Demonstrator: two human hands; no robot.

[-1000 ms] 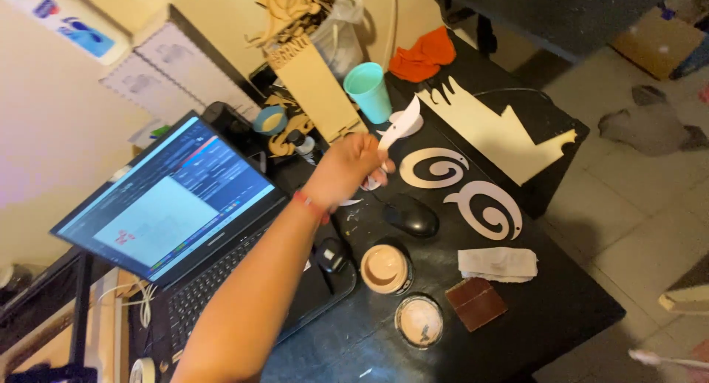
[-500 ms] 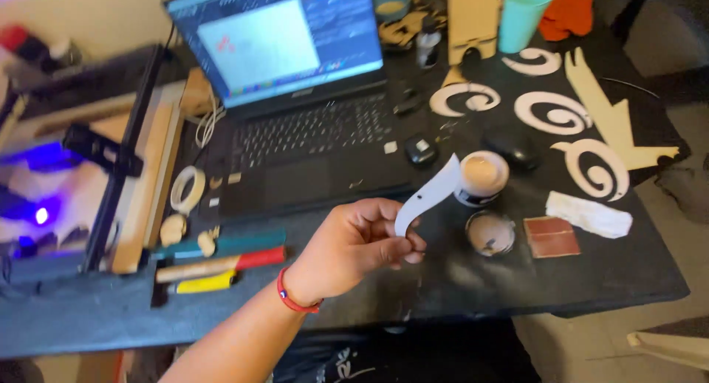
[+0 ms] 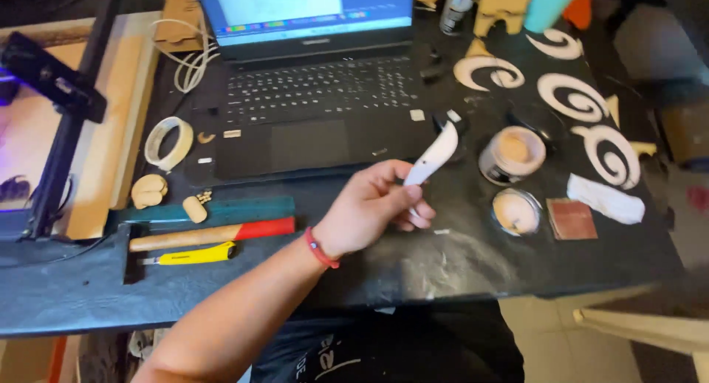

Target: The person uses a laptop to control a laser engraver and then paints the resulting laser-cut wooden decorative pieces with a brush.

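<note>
Laptop behind held white cutout

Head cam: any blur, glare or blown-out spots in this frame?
Head view: laptop screen blown out to near white; purple glow at the left edge; right side soft and dim; left hand and its white curved piece fairly sharp; sheen on the black tabletop.

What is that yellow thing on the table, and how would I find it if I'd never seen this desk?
Start at the open laptop on the dark table and go down to the near left edge. Below the green ruler lies a tool with a wooden handle and red end; just beneath that is the yellow utility knife. It is the only bright yellow thing, small, flat and slim.
</note>
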